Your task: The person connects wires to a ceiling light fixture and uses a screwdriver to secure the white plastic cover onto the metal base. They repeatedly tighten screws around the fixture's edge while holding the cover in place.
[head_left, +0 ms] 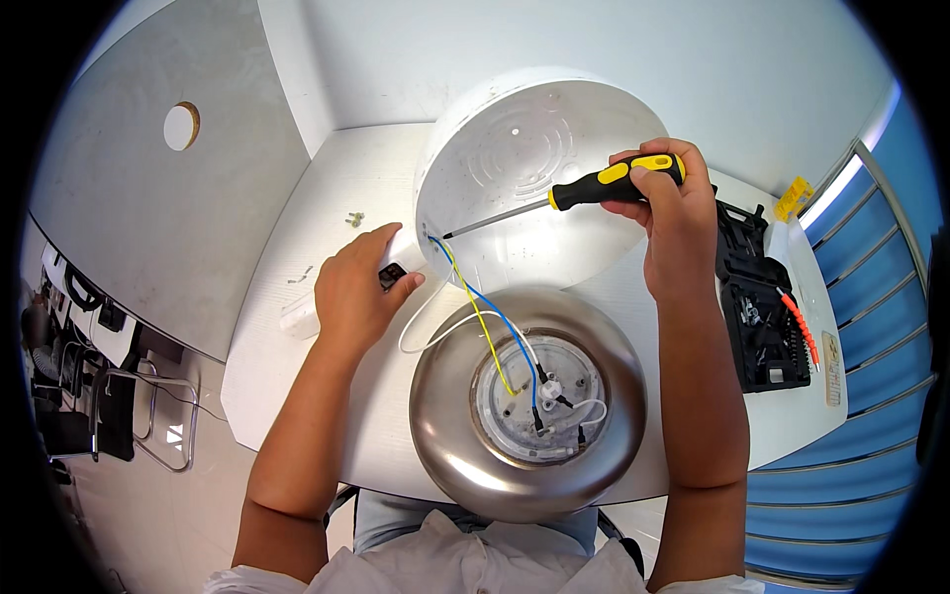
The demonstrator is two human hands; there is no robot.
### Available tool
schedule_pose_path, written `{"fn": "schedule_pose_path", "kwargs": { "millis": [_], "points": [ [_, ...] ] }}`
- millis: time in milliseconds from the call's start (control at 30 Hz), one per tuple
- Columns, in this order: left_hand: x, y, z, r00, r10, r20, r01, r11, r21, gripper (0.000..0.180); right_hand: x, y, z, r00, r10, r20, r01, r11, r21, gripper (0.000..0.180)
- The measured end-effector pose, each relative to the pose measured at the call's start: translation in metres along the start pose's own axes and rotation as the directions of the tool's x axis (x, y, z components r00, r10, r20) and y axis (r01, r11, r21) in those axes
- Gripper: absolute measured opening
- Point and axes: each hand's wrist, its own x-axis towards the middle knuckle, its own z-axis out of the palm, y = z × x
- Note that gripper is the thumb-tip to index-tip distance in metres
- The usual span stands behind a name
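Observation:
My right hand (665, 213) is closed around the black and yellow grip of a screwdriver (505, 215). Its tip reaches the inner wall of a white round shell (594, 238), beside the spot where the wires come through. My left hand (358, 289) is closed around the shell's white handle (300, 315), which has a dark switch-like part near the thumb. A steel bowl (450, 445) lies upside down in front of me, its round base with terminals facing up. Blue (503, 312), yellow-green and white wires link the base to the shell.
Several small screws (354, 219) lie on the white table (376, 148) left of the shell. On the right sits an open black tool case (767, 337) with an orange flexible shaft (798, 325). Farther back is a yellow box (794, 199). A metal railing (871, 327) stands past the right edge.

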Motion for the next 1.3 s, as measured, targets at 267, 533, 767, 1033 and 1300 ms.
{"fn": "schedule_pose_path", "kwargs": {
  "millis": [267,533,767,1033,1300],
  "points": [
    [0.000,-0.001,0.000,1.000,0.007,0.002,-0.007,1.000,-0.014,0.058,0.001,0.003,0.000,1.000,0.014,0.003,-0.014,1.000,0.013,0.028],
    [0.000,0.000,-0.001,1.000,0.008,0.007,-0.007,1.000,-0.023,0.057,0.009,0.013,-0.009,1.000,0.010,0.005,-0.009,0.996,-0.085,0.032],
    [0.000,0.000,0.000,1.000,0.012,-0.010,-0.012,1.000,-0.025,0.057,0.014,0.009,-0.020,0.991,0.113,0.066,-0.091,0.959,-0.267,0.033],
    [0.000,-0.002,0.001,0.999,0.024,-0.026,-0.025,0.999,-0.026,0.055,0.015,0.008,-0.025,0.986,0.133,0.102,-0.088,0.930,-0.356,0.039],
    [0.000,-0.006,0.002,0.999,0.045,-0.031,-0.046,0.999,-0.027,0.052,0.017,0.019,-0.020,0.992,0.070,-0.107,-0.110,0.893,-0.437,0.034]
  ]
}}
